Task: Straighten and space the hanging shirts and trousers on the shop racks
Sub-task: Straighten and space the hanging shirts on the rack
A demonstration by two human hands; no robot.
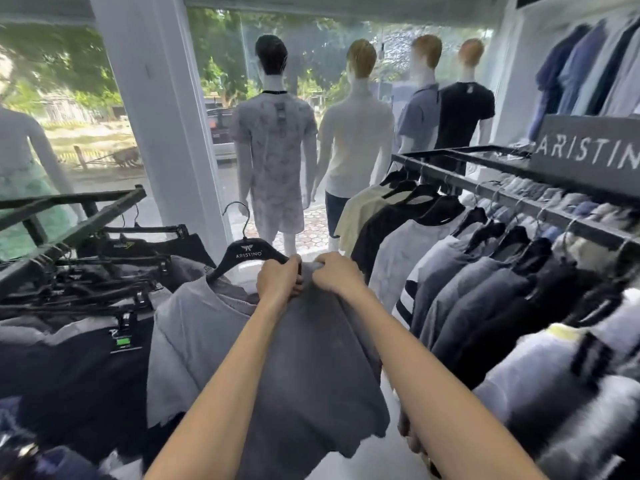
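A grey T-shirt on a black hanger is held up in front of me, off any rack, its hook pointing up. My left hand grips the hanger's right arm and the shirt's shoulder. My right hand pinches the shirt fabric just beside it. The left rack carries trousers on clip hangers. Along the right rack hang shirts in black, grey, beige and white.
Several dressed mannequins stand at the shop window ahead. A white pillar rises at the left of them. A grey brand sign sits on the right rack. More shirts hang on the right wall. Pale floor runs between the racks.
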